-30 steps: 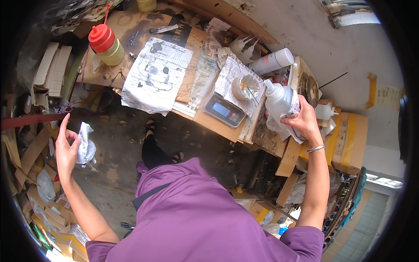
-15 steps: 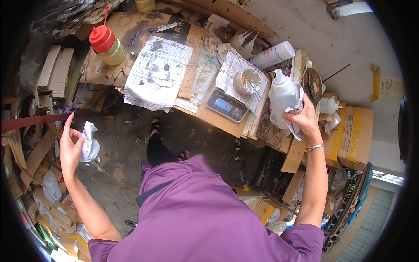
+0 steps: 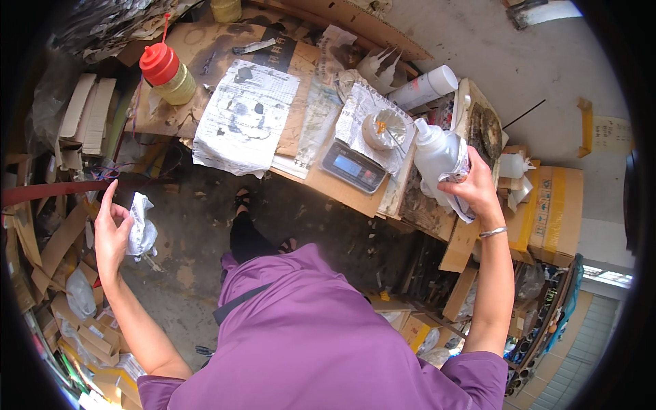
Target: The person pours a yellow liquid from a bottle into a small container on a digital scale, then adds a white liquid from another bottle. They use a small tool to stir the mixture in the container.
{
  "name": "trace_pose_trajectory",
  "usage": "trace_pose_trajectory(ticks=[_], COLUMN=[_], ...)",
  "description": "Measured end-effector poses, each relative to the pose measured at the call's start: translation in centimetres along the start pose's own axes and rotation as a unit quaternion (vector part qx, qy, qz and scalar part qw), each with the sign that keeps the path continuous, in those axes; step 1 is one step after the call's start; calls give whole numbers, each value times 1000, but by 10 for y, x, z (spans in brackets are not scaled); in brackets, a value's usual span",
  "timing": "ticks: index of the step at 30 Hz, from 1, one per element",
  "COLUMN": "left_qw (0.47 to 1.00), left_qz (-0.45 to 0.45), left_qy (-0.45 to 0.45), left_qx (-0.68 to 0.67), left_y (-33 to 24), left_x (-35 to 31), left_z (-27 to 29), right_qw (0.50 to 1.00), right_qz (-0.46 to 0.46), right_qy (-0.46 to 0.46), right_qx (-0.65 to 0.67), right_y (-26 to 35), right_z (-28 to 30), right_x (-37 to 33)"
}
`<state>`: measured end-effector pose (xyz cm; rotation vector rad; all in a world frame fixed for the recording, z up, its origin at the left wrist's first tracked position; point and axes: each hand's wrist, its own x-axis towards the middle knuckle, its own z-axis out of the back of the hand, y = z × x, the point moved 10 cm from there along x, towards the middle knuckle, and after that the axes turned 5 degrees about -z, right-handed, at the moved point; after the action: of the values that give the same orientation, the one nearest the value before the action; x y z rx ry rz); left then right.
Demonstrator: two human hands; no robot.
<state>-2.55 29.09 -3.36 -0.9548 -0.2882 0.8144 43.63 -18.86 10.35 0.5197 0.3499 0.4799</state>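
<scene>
My right hand (image 3: 477, 193) is wrapped round a translucent white squeeze bottle (image 3: 436, 152), with a piece of printed paper (image 3: 459, 167) between palm and bottle. The bottle leans left, its nozzle close to the right side of a small round cup (image 3: 372, 135). That cup holds a little orange-yellow stuff and a thin stick, and it stands on paper over a digital scale (image 3: 353, 166) with a lit display. Off to the left, away from the table, my left hand (image 3: 111, 231) holds a crumpled white wad (image 3: 141, 231), paper or plastic, with the index finger stretched out.
Stained paper sheets (image 3: 246, 116) lie on the cardboard-covered table (image 3: 195, 44). A red-capped bottle (image 3: 171, 74) stands at its left end. Behind the scale are a white spray can (image 3: 425, 87) and a tub of nozzled bottles (image 3: 383, 68). Cardboard boxes (image 3: 557, 212) stand at right.
The squeeze bottle has tipped further left and its nozzle has come down closer to the cup. My left hand has hardly moved.
</scene>
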Motion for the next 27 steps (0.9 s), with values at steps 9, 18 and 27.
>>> trace_pose_trajectory(ticks=[9,18,27], left_qw=[999,999,999], left_qz=[33,34,35], left_qy=[6,-4,-4], left_qx=[-4,-5,-10], left_y=[4,19,27], left_x=[-4,-7,-8], left_z=[-2,-1,0], right_qw=[990,981,973], right_qz=[13,2,-4], right_qy=[-23,-6,8], right_qx=[-139,-196,-230], right_y=[11,19,28], right_z=[8,9,10], right_x=[7,14,19])
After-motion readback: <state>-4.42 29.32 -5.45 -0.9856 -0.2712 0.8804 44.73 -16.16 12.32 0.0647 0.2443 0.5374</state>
